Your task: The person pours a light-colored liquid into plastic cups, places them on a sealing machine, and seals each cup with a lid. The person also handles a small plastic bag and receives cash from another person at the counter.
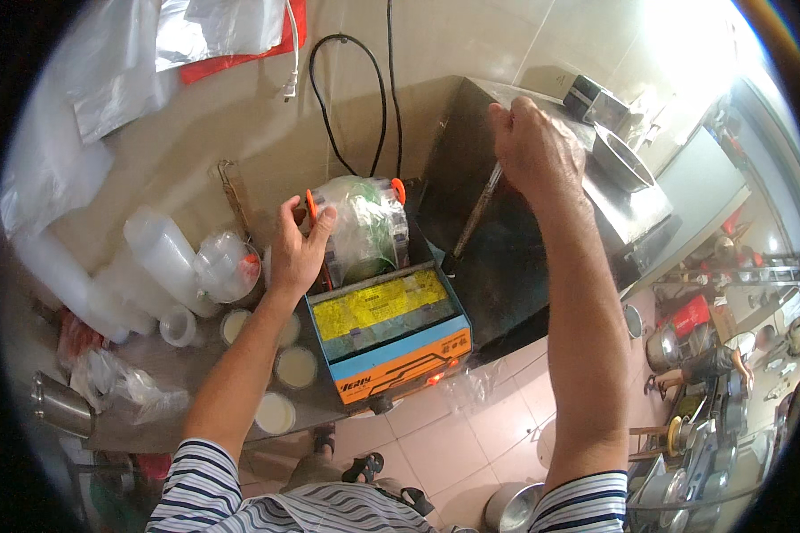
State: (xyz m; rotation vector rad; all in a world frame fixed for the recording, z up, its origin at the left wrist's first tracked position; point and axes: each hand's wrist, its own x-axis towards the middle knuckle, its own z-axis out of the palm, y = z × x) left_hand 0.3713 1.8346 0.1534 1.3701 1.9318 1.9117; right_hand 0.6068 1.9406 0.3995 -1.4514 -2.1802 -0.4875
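An orange and blue sealing machine (400, 360) stands at the counter's edge, its red lights lit. A roll of clear printed film (363, 213) sits at its back between orange end pieces. My left hand (300, 246) is at the roll's left side, fingers apart beside the orange end piece. My right hand (539, 143), with curled fingers, is raised over the dark metal surface. A thin rod-like tool (478, 213) runs down from beneath it; whether the hand grips it cannot be told. Cups of pale liquid (296, 367) stand left of the machine, partly behind my left forearm.
Stacked clear plastic cups (163, 250) and plastic bags (133, 386) lie on the left. A steel container (63, 403) is at the far left. A metal bowl (623, 158) sits on the steel box at right. A large pot (513, 506) stands on the floor. Another person (707, 370) is at far right.
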